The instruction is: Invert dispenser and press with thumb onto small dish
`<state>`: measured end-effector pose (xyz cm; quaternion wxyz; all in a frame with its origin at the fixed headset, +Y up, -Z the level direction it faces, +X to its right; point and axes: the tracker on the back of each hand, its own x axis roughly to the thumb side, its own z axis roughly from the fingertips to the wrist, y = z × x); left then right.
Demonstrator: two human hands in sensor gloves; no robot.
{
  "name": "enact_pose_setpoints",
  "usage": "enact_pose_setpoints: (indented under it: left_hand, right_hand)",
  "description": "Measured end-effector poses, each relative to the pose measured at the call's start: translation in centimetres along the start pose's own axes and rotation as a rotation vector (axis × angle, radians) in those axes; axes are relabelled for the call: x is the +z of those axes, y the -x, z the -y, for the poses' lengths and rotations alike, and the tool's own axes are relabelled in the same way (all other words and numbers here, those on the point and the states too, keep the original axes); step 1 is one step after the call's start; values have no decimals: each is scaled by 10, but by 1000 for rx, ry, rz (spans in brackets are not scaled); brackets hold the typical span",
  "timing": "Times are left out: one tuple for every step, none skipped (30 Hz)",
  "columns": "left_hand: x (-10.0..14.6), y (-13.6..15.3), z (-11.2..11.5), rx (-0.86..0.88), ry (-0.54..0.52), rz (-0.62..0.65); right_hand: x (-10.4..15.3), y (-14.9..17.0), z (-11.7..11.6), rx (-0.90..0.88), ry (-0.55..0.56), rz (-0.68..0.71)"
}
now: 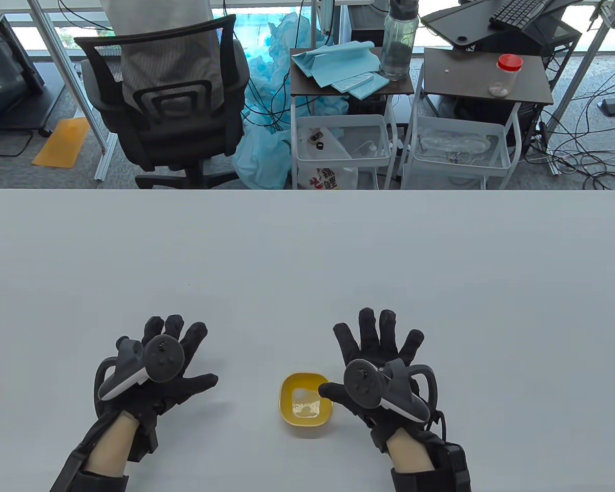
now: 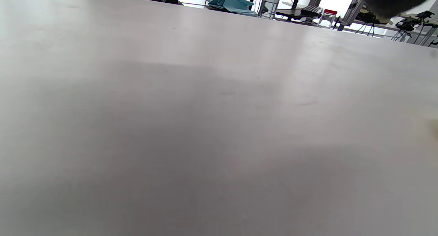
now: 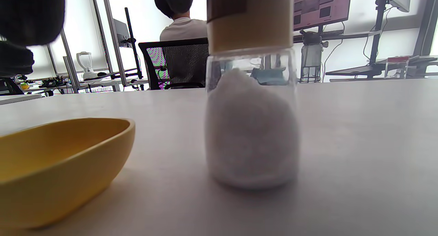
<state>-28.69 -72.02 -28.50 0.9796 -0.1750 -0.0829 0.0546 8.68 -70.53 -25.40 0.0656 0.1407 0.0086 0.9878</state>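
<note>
A small yellow dish with a little white powder in it sits on the table near the front; it also shows in the right wrist view. The dispenser, a clear glass jar of white powder with a tan cap, stands upright just right of the dish. It is hidden under my right hand in the table view. My right hand is spread open, palm down, beside the dish, its thumb over the dish's right rim, and holds nothing. My left hand is spread open, palm down, left of the dish, also empty.
The grey table stretches far ahead. Beyond its far edge stand an office chair, two small side tables, one with a water bottle and one with a red-lidded jar.
</note>
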Motion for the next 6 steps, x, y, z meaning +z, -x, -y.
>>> enact_pose_setpoints:
  left_hand:
    - [0, 1, 0, 1, 0, -1]
    - [0, 1, 0, 1, 1, -3]
    - [0, 1, -1, -2, 2, -5]
    - [0, 1, -1, -3, 4, -5]
    - [-1, 0, 0, -3, 7, -5]
    - [-1, 0, 0, -5, 10, -5]
  right_hand:
    - [1, 0, 1, 13, 6, 4]
    - [1, 1, 1, 15, 9, 7]
    - [1, 1, 2, 3, 10, 9]
    - [2, 1, 2, -5, 9, 9]
    - [2, 1, 2, -7, 10, 8]
    - [2, 1, 1, -4, 11, 9]
